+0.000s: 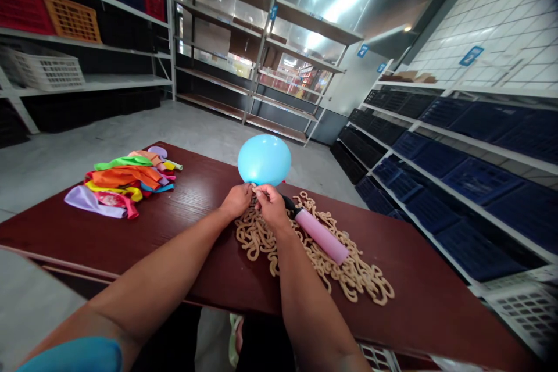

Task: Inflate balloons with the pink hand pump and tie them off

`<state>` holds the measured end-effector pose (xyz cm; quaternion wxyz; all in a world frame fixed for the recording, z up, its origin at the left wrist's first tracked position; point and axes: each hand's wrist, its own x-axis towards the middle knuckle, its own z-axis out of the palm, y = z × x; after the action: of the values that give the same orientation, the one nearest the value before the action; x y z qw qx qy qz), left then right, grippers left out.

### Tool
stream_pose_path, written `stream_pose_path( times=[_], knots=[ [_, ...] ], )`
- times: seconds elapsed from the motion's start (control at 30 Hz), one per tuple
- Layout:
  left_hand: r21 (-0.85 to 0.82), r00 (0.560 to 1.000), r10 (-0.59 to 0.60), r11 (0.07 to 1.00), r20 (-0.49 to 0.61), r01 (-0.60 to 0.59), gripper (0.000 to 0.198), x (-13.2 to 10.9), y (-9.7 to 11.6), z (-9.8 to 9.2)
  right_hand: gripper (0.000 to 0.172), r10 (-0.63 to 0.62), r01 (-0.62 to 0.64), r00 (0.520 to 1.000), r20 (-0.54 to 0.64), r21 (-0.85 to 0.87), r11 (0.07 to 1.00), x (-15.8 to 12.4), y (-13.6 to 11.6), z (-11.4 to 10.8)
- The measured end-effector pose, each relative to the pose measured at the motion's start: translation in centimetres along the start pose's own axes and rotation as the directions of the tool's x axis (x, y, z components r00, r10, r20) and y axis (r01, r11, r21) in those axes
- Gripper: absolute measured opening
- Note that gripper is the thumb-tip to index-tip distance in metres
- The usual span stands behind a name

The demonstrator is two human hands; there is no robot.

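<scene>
A round, inflated light-blue balloon [264, 158] stands up over the middle of the table with its neck pointing down toward me. My left hand [238, 201] pinches at the neck from the left. From the right, my right hand [272, 206] closes its fingers at the same spot. Something small and tan shows between the fingertips, too small to make out clearly. Under and beside my hands lies a heap of tan, curled, cord-like pieces [365, 275]. On that heap rests a pink cylinder with a black end [322, 236], which looks like a hand pump.
Several flat, uninflated balloons [126, 177] in mixed colours lie piled on the left of the dark red-brown table [196, 232]. Shelves with dark blue crates [477, 183] run along the right. Red, orange and white crates [47, 70] fill racks at left. A metal rack [255, 64] stands behind.
</scene>
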<state>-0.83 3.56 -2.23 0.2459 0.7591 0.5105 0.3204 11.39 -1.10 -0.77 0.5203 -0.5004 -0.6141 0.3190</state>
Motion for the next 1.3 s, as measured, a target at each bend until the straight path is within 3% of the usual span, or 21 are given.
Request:
stream_pose_path(
  times=[0.07, 0.13, 0.3, 0.43, 0.57, 0.8, 0.93, 1.03, 1.17, 1.3],
  knots=[
    [0.008, 1.000, 0.023, 1.000, -0.006, -0.023, 0.039, -0.1, 0.1, 0.2, 0.018, -0.076, 0.074, 0.995, -0.057, -0.048, 0.996, 0.1, 0.2, 0.0],
    [0.004, 0.999, 0.044, 0.999, -0.011, -0.044, 0.039, -0.1, 0.1, 0.4, 0.018, -0.065, 0.063, 0.993, -0.096, -0.019, 0.998, 0.2, 0.2, 0.1],
    [-0.029, 0.997, 0.071, 0.997, 0.019, -0.070, 0.036, -0.3, 0.1, 0.3, 0.029, 0.215, -0.180, 0.969, -0.119, 0.247, 0.952, 0.2, -0.2, 0.2],
    [-0.054, 0.994, 0.083, 0.995, 0.066, -0.080, 0.036, -0.5, 0.2, 0.2, 0.031, 0.305, -0.267, 0.949, -0.077, 0.316, 0.910, 0.2, -0.5, 0.1],
    [-0.043, 0.993, 0.108, 0.993, 0.048, -0.106, 0.036, -0.6, 0.3, 0.4, 0.030, 0.367, -0.322, 0.926, -0.092, 0.320, 0.891, 0.2, -0.4, -0.1],
    [-0.230, 0.995, 0.084, 0.971, 0.046, -0.072, 0.038, -0.8, 1.2, 0.5, 0.024, 0.289, -0.256, 0.942, -0.172, 0.190, 0.948, 0.4, 0.1, 0.4],
    [-0.440, 0.993, 0.033, 0.898, 0.115, 0.021, 0.038, -1.0, 1.4, 0.7, 0.020, 0.261, -0.239, 0.932, -0.253, 0.114, 0.964, 0.4, 0.5, 0.8],
    [-0.549, 0.991, 0.006, 0.833, 0.134, 0.069, 0.038, -0.9, 1.1, 1.1, 0.021, 0.145, -0.155, 0.948, -0.284, -0.014, 0.988, 0.4, 0.9, 0.7],
    [-0.422, 0.999, -0.025, 0.906, 0.036, 0.038, 0.033, -0.5, 0.6, 1.0, 0.023, -0.022, -0.010, 0.978, -0.207, -0.153, 0.988, 0.2, 1.0, 0.3],
    [-0.257, 0.999, -0.031, 0.966, 0.011, 0.033, 0.033, -0.3, 0.6, 0.6, 0.026, 0.037, -0.041, 0.988, -0.151, -0.026, 0.999, 0.2, 0.5, 0.2]
  ],
)
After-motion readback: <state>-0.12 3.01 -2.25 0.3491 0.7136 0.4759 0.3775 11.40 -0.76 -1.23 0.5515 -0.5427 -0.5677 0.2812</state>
